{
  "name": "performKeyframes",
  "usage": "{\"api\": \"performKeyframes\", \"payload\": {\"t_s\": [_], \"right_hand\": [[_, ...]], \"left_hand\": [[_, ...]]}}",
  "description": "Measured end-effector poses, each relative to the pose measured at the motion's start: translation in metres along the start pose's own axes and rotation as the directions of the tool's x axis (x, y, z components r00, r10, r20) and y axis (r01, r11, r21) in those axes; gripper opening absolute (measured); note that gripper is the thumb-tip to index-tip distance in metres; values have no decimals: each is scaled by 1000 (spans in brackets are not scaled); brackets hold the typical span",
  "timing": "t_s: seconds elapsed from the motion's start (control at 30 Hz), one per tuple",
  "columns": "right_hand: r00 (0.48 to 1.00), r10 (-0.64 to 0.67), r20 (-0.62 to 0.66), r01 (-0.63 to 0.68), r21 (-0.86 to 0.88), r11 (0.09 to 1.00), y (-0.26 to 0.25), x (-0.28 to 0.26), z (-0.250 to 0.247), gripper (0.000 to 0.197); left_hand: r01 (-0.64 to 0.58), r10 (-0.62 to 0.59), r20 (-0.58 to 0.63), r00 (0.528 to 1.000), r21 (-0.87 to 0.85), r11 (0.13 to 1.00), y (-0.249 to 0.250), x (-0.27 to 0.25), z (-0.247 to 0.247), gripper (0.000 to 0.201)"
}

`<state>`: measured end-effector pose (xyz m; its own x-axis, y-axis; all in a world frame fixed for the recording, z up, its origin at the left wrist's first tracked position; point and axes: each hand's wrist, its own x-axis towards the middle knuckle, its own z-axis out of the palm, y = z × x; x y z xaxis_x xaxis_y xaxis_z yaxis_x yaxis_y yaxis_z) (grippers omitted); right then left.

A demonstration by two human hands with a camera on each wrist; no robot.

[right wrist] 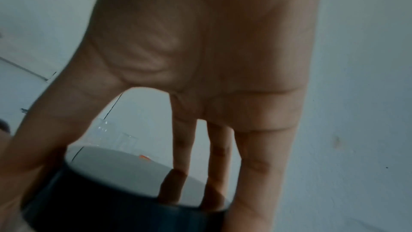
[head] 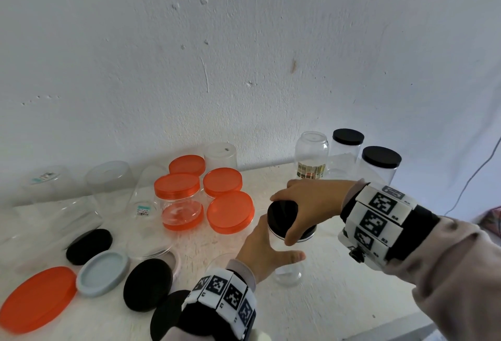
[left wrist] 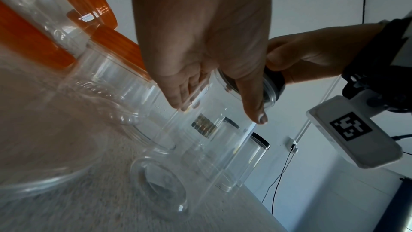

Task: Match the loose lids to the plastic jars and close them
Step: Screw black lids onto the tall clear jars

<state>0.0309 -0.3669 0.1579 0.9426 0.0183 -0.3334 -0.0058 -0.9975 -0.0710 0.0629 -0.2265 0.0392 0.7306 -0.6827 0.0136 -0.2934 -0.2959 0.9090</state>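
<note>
A clear plastic jar (head: 288, 273) stands upright on the table near the front centre. My left hand (head: 280, 243) grips its side, thumb in front and fingers behind. A black lid (head: 280, 209) sits on the jar's mouth, and my right hand (head: 287, 221) grips its rim from above. In the left wrist view my left hand (left wrist: 218, 110) wraps the clear jar (left wrist: 200, 147), with the black lid (left wrist: 275, 84) under my right hand (left wrist: 312, 55). The right wrist view shows my right hand (right wrist: 133, 174) spread over the black lid (right wrist: 116, 205).
Several orange-lidded jars (head: 177, 202) cluster at centre left, with overturned clear jars (head: 111, 186) behind. Loose black lids (head: 147, 283), a grey lid (head: 103, 273) and an orange lid (head: 38, 297) lie front left. Two black-lidded jars (head: 379, 164) and a labelled jar (head: 311, 156) stand back right by the wall.
</note>
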Motion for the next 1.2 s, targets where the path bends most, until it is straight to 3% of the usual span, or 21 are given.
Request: {"api": "performKeyframes", "payload": {"t_s": [0.3, 0.47, 0.57, 0.63, 0.7, 0.93, 1.13, 1.2], "right_hand": [[986, -46, -158, 45, -12, 999, 1, -1, 7, 68], [980, 17, -200, -25, -37, 999, -2, 0, 13, 74], [993, 41, -109, -43, -8, 999, -1, 0, 8, 77], [1000, 9, 3, -9, 30, 1000, 0, 0, 2, 83], [998, -49, 27, 48, 19, 999, 1, 0, -1, 84], [977, -121, -173, 116, -34, 993, 5, 1, 9, 76], [946, 24, -323, -27, -4, 1000, -3, -2, 26, 75], [952, 34, -303, -42, -18, 999, -3, -3, 26, 79]], "left_hand": [[8, -9, -37, 999, -40, 999, -1, -1, 4, 90], [1, -2, -28, 1000, -31, 1000, -2, -1, 3, 90], [6, -6, -20, 1000, -16, 1000, -1, 0, 3, 89], [16, -16, -18, 1000, 0, 1000, -1, 1, 3, 88], [19, -19, -23, 1000, 14, 1000, -2, 1, 3, 88], [2, -3, -66, 998, -24, 1000, -5, 1, 6, 85], [-27, 20, -94, 995, -73, 997, -7, -1, 8, 77], [-30, 22, -95, 995, -81, 996, -7, -1, 9, 78]]}}
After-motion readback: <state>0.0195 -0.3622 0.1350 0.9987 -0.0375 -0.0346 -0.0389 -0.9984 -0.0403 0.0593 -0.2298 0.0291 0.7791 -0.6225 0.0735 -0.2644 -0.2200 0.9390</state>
